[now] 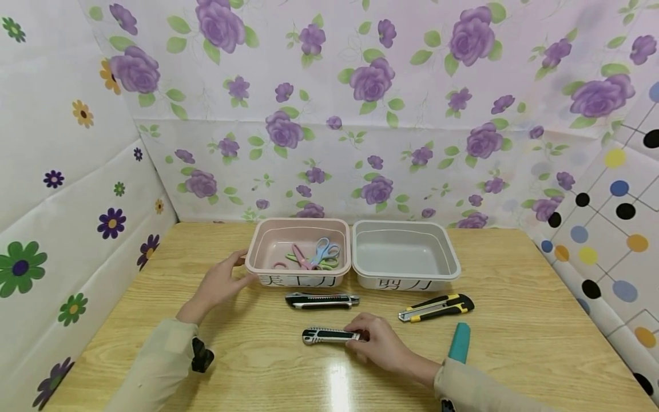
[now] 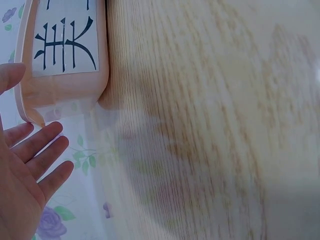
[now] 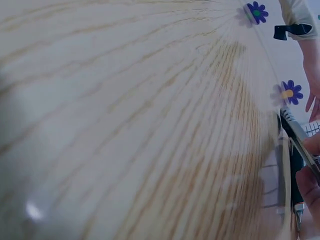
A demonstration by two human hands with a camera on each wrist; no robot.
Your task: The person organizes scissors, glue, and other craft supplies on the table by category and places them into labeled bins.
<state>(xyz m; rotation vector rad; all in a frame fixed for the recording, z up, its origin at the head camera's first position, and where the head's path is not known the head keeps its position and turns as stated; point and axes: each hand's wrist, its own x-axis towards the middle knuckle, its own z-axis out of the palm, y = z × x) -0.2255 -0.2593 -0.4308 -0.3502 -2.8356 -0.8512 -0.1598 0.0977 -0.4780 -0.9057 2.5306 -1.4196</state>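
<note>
My right hand pinches one end of a silver and black box cutter between thumb and fingers, low over the wooden table. In the right wrist view, the thumb and fingertip show on the cutter's side. At the left end of the pink bin, my left hand has its fingers extended, with fingertips right at the rim. Inside that bin lie scissors with blue, pink and green parts. A black and white box cutter lies in front of the bin.
Right of the pink bin stands a grey bin; both carry labels with written characters. A yellow and black box cutter lies before it. Partly behind the right sleeve is a teal object. Flowered sheets hang behind the table.
</note>
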